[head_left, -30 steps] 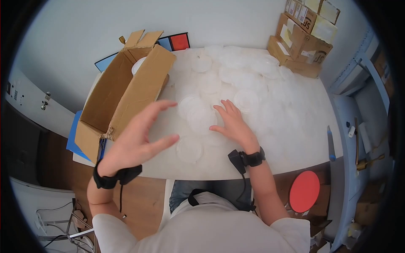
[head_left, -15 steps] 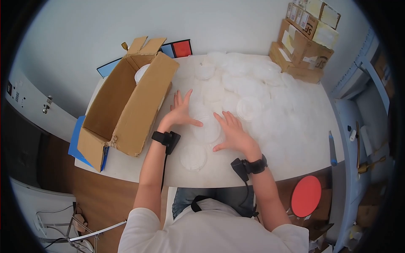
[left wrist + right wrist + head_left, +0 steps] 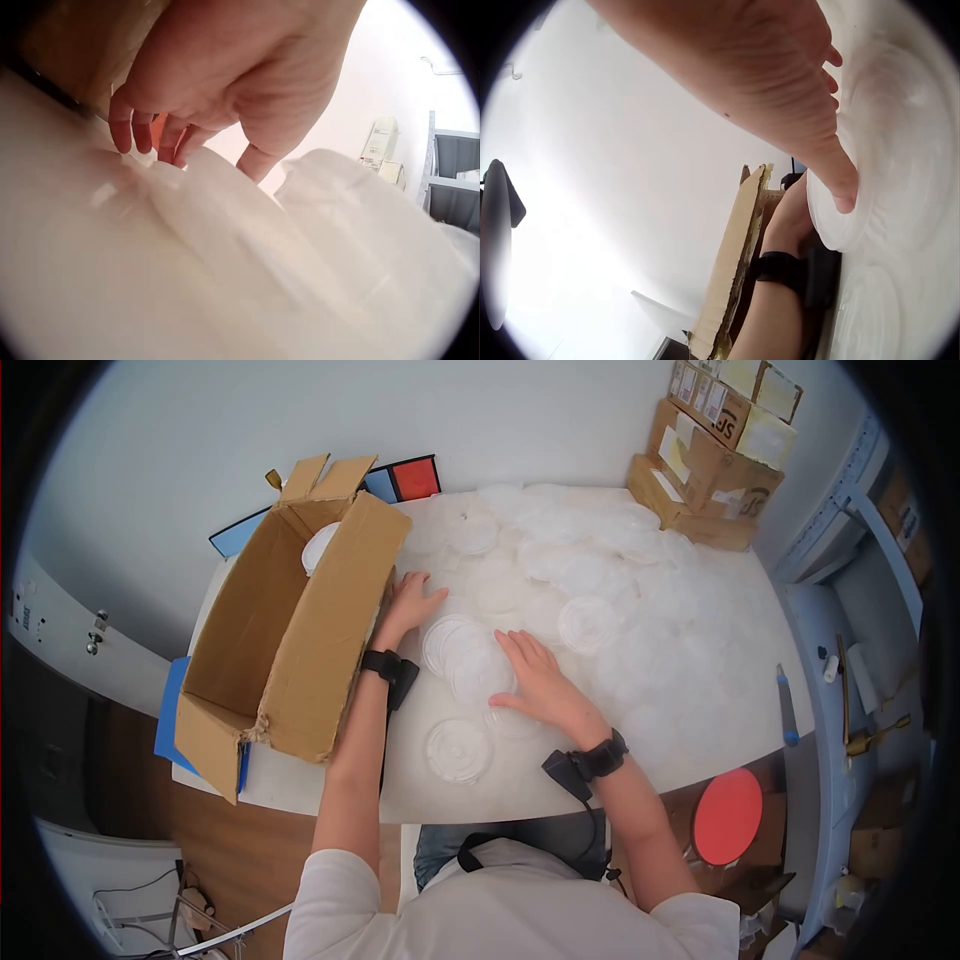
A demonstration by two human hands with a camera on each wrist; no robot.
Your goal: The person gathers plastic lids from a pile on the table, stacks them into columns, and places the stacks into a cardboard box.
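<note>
We find the left hand (image 3: 408,606) relaxed, its fingers loosely bent and holding nothing that we can make out; whether the fingertips touch the plastic beneath them we cannot tell. The right hand (image 3: 545,685) is spread, fingers nearly straight, its thumb against the surface of one disc; we see no closed grip. Between the hands, left of the desk's middle, lie overlapping white discs (image 3: 472,662). Against half a second ago, the left hand has gone from beside these discs to the near flank of the carton (image 3: 330,630), while the right has held roughly its place. We judge that the discs are being handled on the desk (image 3: 420,790), with none on its way to the carton. A single disc (image 3: 459,750) lies towards the near edge, and a broad scatter of discs (image 3: 600,560) reaches the far edge. The carton stands open along the left edge, a white round piece (image 3: 318,550) at its far end. Taped boxes (image 3: 715,470) stand stacked at the far right corner, contents not visible.
</note>
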